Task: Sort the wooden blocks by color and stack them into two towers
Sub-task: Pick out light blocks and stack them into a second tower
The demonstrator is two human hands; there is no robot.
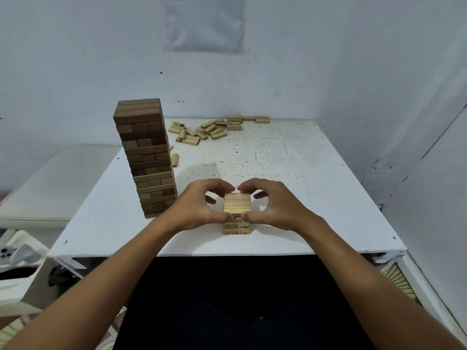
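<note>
A tall tower of dark brown blocks (147, 157) stands on the left of the white table (316, 198). Near the front edge sits a short tower of light blocks (236, 205), only a few layers high. My left hand (199, 205) grips its left side, thumb at the front corner and fingers curled over the back. My right hand (273, 204) mirrors it on the right side. Both pinch the top layer between thumb and fingers. A heap of loose light blocks (209, 130) lies at the far end of the table.
One light block (174, 160) stands just behind the dark tower. White walls close the table in at the back and right. A lower white surface (50, 183) lies to the left. The table's front edge (227, 253) is near my body.
</note>
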